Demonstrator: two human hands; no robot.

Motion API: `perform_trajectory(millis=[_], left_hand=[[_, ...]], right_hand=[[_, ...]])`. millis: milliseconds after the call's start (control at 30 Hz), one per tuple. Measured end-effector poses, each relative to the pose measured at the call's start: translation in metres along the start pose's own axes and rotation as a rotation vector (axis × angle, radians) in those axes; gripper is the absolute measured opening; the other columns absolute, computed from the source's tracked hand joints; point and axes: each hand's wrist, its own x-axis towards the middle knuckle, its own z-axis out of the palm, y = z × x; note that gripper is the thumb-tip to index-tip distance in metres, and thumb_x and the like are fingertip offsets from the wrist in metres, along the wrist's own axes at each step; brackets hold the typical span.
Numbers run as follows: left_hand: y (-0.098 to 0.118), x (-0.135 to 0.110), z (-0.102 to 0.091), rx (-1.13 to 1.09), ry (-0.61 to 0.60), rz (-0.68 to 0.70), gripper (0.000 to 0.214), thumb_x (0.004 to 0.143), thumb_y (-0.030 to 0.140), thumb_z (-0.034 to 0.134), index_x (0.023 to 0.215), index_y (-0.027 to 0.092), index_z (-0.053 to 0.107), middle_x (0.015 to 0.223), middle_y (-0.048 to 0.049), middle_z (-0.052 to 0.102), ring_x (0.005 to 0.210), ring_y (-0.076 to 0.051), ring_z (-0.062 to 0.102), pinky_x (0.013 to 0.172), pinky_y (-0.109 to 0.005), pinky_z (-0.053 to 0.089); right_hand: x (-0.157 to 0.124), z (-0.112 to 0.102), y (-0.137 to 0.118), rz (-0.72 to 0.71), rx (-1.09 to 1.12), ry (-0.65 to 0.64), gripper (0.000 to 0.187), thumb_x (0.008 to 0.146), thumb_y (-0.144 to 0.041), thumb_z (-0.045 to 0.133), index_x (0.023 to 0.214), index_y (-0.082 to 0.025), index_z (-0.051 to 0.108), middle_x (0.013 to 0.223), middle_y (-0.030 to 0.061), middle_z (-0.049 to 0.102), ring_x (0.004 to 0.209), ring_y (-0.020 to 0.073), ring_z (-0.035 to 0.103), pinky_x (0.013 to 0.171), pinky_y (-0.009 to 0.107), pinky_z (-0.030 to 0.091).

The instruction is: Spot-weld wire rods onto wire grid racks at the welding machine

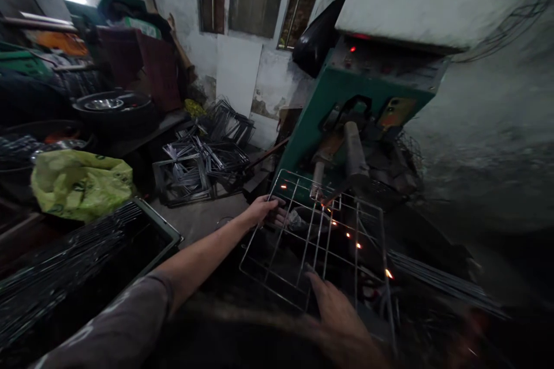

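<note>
A wire grid panel [281,236] lies across the middle of the view, its far part under the electrode [318,181] of a green spot welding machine [309,104]. Orange sparks fly from the electrode tip toward the lower right. My left hand [266,212] grips the panel's far left side, thumb on top and fingers beneath the wires. Close to me, my right hand [335,302] holds the panel near its middle wires; its thumb shows, but most of its fingers are hidden below.
A heap of wire frames [194,161] lies on the floor ahead. At the left stand a bin of dark rods [82,265] and a yellow-green plastic bag [82,181]. Long metal rods [441,279] lie at the right. A phone [396,110] rests on the machine's front.
</note>
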Motion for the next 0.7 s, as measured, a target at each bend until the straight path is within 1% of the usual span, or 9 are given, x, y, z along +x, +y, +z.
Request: perform_trajectory(millis=[133,200,300,400,467,533,600,633,700], left_hand=[[-0.003,-0.002,0.003,-0.022,0.008,0.029,0.038,0.072,0.034,0.07,0.096,0.01,0.053,0.071,-0.0141,0.068,0.059,-0.026,0.067,0.053,-0.036,0.052],[-0.002,0.001,0.004,-0.03,0.014,0.044,0.037,0.074,0.034,0.069,0.097,0.01,0.052,0.072,-0.0149,0.068,0.059,-0.026,0.067,0.054,-0.037,0.053],[0.004,0.013,0.003,-0.081,0.018,0.095,0.034,0.076,0.031,0.067,0.097,0.011,0.051,0.072,-0.0128,0.067,0.059,-0.024,0.066,0.054,-0.036,0.052],[0.015,0.035,0.0,-0.112,0.079,0.152,0.028,0.078,0.026,0.064,0.098,0.011,0.051,0.068,-0.0096,0.065,0.055,-0.022,0.064,0.053,-0.035,0.052],[0.023,0.053,-0.003,-0.101,0.142,0.176,0.026,0.078,0.023,0.062,0.098,0.01,0.051,0.066,-0.0096,0.065,0.054,-0.022,0.064,0.052,-0.035,0.052],[0.03,0.069,-0.006,-0.089,0.175,0.193,0.025,0.078,0.021,0.06,0.099,0.009,0.052,0.065,-0.0098,0.064,0.054,-0.022,0.064,0.052,-0.035,0.051],[0.036,0.083,-0.008,-0.087,0.184,0.212,0.026,0.079,0.021,0.06,0.101,0.009,0.053,0.064,-0.0092,0.064,0.054,-0.022,0.064,0.052,-0.035,0.051],[0.039,0.089,-0.008,-0.087,0.19,0.222,0.027,0.079,0.021,0.061,0.101,0.009,0.053,0.064,-0.009,0.064,0.055,-0.022,0.064,0.052,-0.035,0.051],[0.044,0.099,-0.01,-0.087,0.204,0.237,0.028,0.079,0.021,0.061,0.103,0.009,0.053,0.065,-0.0093,0.064,0.057,-0.022,0.065,0.055,-0.036,0.052]], right_hand=[[0.0,-0.014,-0.001,0.005,0.028,-0.046,0.065,0.077,-0.028,0.046,0.139,-0.012,0.039,0.139,0.0134,0.043,0.124,0.0286,0.044,0.103,0.047,0.039],[0.002,-0.02,0.005,0.001,0.066,-0.03,0.068,0.076,-0.028,0.047,0.141,-0.012,0.035,0.14,0.0137,0.043,0.125,0.0269,0.044,0.103,0.045,0.038],[0.012,-0.03,0.026,-0.012,0.086,0.134,0.069,0.075,-0.031,0.05,0.14,-0.012,0.032,0.142,0.015,0.039,0.125,0.0268,0.043,0.101,0.044,0.039],[0.03,-0.044,0.055,-0.019,0.034,0.296,0.06,0.076,-0.035,0.051,0.131,-0.014,0.042,0.141,0.0161,0.039,0.119,0.0308,0.048,0.097,0.051,0.039],[0.044,-0.057,0.072,-0.005,0.037,0.358,0.053,0.075,-0.036,0.051,0.124,-0.015,0.049,0.136,0.0164,0.046,0.115,0.0319,0.052,0.095,0.053,0.038],[0.061,-0.072,0.085,0.033,0.099,0.341,0.048,0.075,-0.038,0.052,0.118,-0.016,0.053,0.126,0.0154,0.055,0.112,0.0309,0.054,0.095,0.049,0.039],[0.078,-0.087,0.094,0.086,0.174,0.264,0.05,0.072,-0.038,0.056,0.116,-0.015,0.053,0.113,0.0133,0.062,0.107,0.0291,0.058,0.094,0.044,0.042],[0.087,-0.094,0.096,0.103,0.203,0.244,0.053,0.07,-0.038,0.059,0.117,-0.014,0.053,0.11,0.0129,0.063,0.106,0.0287,0.058,0.093,0.042,0.043],[0.102,-0.105,0.1,0.114,0.249,0.254,0.056,0.068,-0.038,0.062,0.117,-0.013,0.052,0.109,0.0132,0.063,0.105,0.0284,0.058,0.092,0.041,0.043]])
